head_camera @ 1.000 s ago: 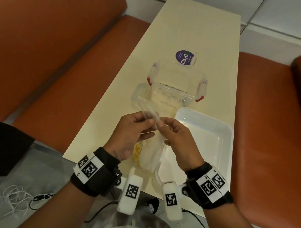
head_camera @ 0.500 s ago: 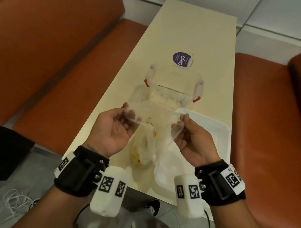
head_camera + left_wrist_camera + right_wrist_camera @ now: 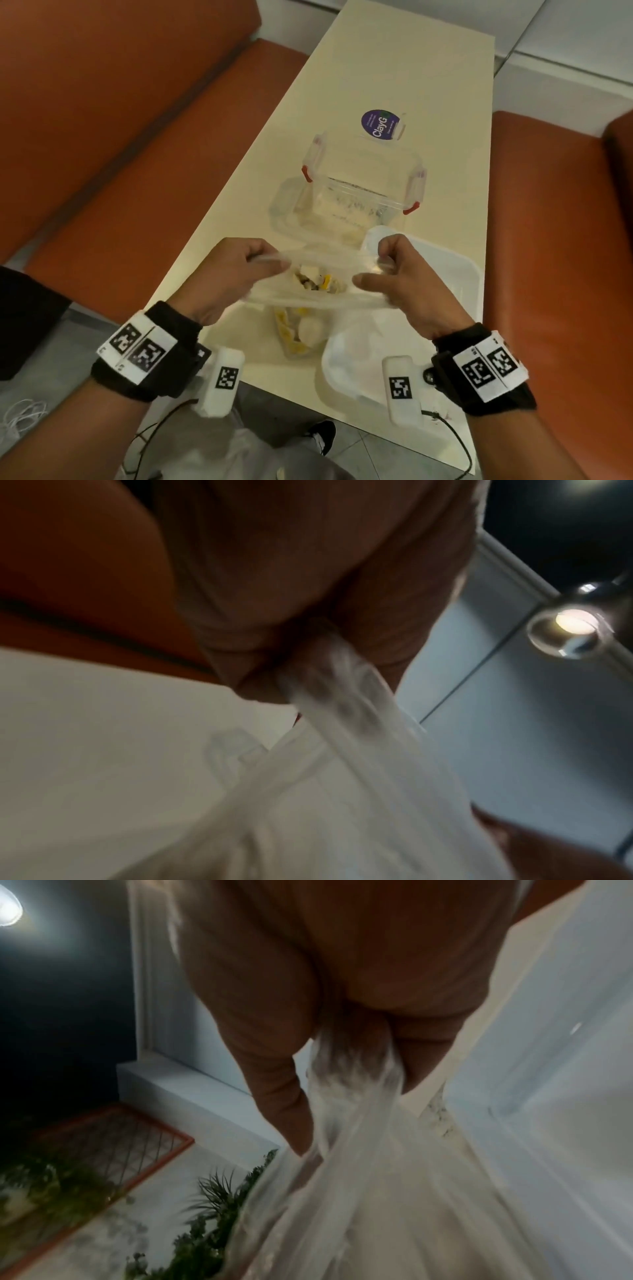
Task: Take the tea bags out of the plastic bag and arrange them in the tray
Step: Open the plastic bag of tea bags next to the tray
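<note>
A clear plastic bag (image 3: 308, 298) hangs over the near end of the table, its mouth pulled wide. Inside it lie several tea bags (image 3: 317, 281) with yellow tags, and more show through its lower part. My left hand (image 3: 239, 270) pinches the bag's left rim. My right hand (image 3: 394, 270) pinches the right rim. The wrist views are blurred: the left hand (image 3: 308, 653) and the right hand (image 3: 352, 1053) each grip bunched plastic (image 3: 342, 723) (image 3: 359, 1123). The white tray (image 3: 455, 274) lies to the right under my right hand, with nothing visible in it.
A clear storage box (image 3: 363, 192) with red clips stands just beyond the bag. Its lid with a purple sticker (image 3: 380, 124) lies behind it. The cream table (image 3: 376, 68) is narrow, with orange benches (image 3: 137, 154) on both sides.
My hands have moved apart and pulled the bag's mouth from closed to wide, so the tea bags inside now show from above.
</note>
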Demonstrator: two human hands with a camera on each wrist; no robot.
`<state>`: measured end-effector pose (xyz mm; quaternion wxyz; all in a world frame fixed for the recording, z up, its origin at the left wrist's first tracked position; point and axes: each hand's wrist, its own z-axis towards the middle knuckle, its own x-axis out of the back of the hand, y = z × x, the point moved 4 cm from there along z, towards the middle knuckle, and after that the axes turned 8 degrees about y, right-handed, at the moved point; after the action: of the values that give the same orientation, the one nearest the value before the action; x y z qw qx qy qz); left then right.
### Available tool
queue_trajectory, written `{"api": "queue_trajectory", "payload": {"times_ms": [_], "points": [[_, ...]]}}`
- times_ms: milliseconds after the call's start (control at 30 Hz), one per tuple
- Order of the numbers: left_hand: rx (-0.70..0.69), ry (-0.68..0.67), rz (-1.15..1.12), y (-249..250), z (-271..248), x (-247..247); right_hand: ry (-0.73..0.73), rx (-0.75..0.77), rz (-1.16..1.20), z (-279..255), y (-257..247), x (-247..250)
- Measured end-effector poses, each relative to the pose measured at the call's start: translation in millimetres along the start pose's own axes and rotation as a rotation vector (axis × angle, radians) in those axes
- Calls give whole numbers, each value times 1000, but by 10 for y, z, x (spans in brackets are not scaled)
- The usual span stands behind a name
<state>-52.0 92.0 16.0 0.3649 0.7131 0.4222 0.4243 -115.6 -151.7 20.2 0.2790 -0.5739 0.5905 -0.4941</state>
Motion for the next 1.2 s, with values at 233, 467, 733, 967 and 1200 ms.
{"api": "queue_trajectory", "payload": {"times_ms": [233, 467, 733, 967, 1200], "points": [[348, -108, -687, -92, 76, -62, 155, 227, -624, 28, 137, 33], [523, -17, -1133, -157, 181, -100, 373, 0, -350, 50, 362, 233], [633, -89, -1064, -411, 135, -162, 124, -552, 924, 59, 301, -111], [615, -46, -1070, -459, 196, -160, -63, -556, 1014, 135, 342, -337], [146, 222, -143, -303, 299, 85, 30, -455, 801, 190, 369, -317]]}}
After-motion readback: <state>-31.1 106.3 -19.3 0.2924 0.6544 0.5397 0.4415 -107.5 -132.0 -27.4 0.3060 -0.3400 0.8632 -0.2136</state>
